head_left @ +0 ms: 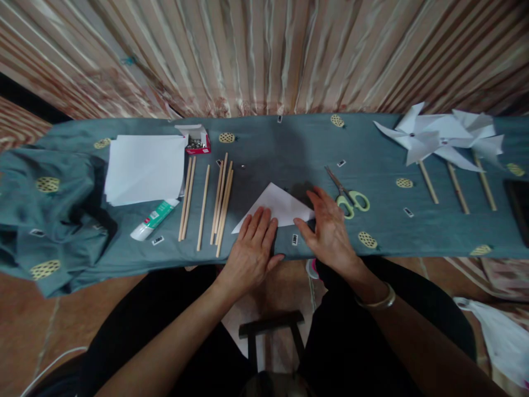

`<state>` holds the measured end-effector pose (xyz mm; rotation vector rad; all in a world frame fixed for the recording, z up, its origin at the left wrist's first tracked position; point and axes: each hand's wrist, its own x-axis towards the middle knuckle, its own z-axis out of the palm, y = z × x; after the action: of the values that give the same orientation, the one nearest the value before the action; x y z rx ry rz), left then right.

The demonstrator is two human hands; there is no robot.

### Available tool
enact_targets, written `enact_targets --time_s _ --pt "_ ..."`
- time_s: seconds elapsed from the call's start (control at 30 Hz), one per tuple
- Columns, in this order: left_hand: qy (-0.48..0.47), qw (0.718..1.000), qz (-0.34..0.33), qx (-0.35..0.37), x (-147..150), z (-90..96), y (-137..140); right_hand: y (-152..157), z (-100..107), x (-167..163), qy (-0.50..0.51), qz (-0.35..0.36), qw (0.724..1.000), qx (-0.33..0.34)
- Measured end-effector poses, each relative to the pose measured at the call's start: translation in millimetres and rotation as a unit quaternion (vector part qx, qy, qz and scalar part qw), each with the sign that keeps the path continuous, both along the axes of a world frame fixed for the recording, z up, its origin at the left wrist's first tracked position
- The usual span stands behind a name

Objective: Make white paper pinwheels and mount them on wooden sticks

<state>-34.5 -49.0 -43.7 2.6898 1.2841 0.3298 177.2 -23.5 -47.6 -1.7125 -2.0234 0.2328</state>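
A sheet of white paper (278, 202), folded into a triangle, lies on the cloth in front of me with its peak pointing away. My left hand (254, 248) rests flat across its lower left part, fingers stretched out. At the right corner is my right hand (328, 231), thumb and fingers spread apart around the paper's tip and touching it. Just beyond that hand lie scissors (342, 194) with light green handles, blades slightly apart. Several wooden sticks (223, 207) lie left of the paper, and a small shiny pin (243, 166) sits above them to the right.
At left are a stack of white paper (144, 170), a glue tube (155, 219) and a red-and-white box of pins (197, 142). Finished paper pinwheels (438, 138) on sticks lie at right, near a dark object (517, 207). A pleated curtain (264, 60) hangs behind the table.
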Motion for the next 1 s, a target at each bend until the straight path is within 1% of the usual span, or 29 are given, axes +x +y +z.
enact_targets --time_s 0.2,0.37,0.63,0.77,1.0 --pt "0.009 1.0 -0.003 -0.003 -3 0.1 1 0 0 19 0.011 0.012 1.0 0.024" --pt "0.002 1.0 -0.004 0.008 -9 -0.4 -2 2 0 24 0.006 0.019 0.999 0.039" --pt "0.003 0.999 0.032 0.013 -33 0.5 -18 5 -1 32 0.006 0.04 0.999 0.033" --pt "0.019 0.999 0.04 0.031 -42 4.2 -25 6 -4 34 0.004 0.054 0.998 0.034" --pt "0.069 0.994 0.048 0.074 -52 13.6 -26 6 -4 34 -0.014 0.055 0.998 0.04"
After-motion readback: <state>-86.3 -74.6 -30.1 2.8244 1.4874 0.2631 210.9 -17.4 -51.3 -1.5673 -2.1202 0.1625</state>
